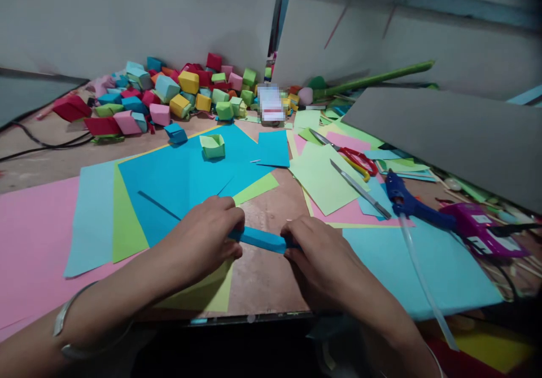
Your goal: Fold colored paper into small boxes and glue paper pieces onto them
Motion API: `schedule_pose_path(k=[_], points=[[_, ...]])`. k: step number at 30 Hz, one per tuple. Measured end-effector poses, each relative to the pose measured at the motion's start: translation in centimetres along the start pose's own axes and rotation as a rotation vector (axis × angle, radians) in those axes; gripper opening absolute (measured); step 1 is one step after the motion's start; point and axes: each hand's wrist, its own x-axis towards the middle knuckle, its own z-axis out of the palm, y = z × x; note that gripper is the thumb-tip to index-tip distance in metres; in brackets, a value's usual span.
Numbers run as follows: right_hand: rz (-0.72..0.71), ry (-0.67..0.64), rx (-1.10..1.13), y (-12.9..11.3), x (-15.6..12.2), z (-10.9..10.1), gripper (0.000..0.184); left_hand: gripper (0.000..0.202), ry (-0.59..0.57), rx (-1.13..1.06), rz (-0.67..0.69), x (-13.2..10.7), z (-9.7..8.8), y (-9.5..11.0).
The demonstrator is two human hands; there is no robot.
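A narrow folded strip of blue paper (pixel 263 239) stretches between my two hands, just over the front part of the table. My left hand (pixel 218 228) pinches its left end between thumb and fingers. At the other end, my right hand (pixel 311 248) grips the strip the same way, hiding its tip. Beyond my left hand lies a large blue sheet (pixel 169 169), with a small light green paper box (pixel 212 146) standing on it. A smaller blue paper piece (pixel 274 148) rests at that sheet's right edge.
Many coloured paper boxes (pixel 167 88) are heaped along the back. To the right lie red-handled scissors (pixel 358 159), a craft knife (pixel 359 189) and a blue glue gun (pixel 417 209) beside a purple box (pixel 486 231). A grey board (pixel 449 135) leans over the right side.
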Motion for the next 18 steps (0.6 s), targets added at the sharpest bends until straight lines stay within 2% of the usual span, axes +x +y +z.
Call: schedule_pose_path(k=[5, 9, 14, 18], points=[[-0.064, 0.027, 0.023, 0.1, 0.3, 0.0, 0.01, 0.013, 0.035, -0.029, -0.003, 0.4, 0.0, 0.2], [-0.035, 0.041, 0.075, 0.1, 0.2, 0.2, 0.012, 0.003, 0.029, -0.049, 0.01, 0.4, 0.0, 0.4], [-0.067, 0.105, 0.099, -0.1, 0.1, 0.6, 0.012, 0.008, 0.033, -0.082, 0.037, 0.6, 0.3, 0.4], [-0.064, 0.197, 0.019, -0.4, 0.2, 1.1, 0.018, 0.009, 0.052, -0.079, 0.082, 0.8, 1.0, 0.4]])
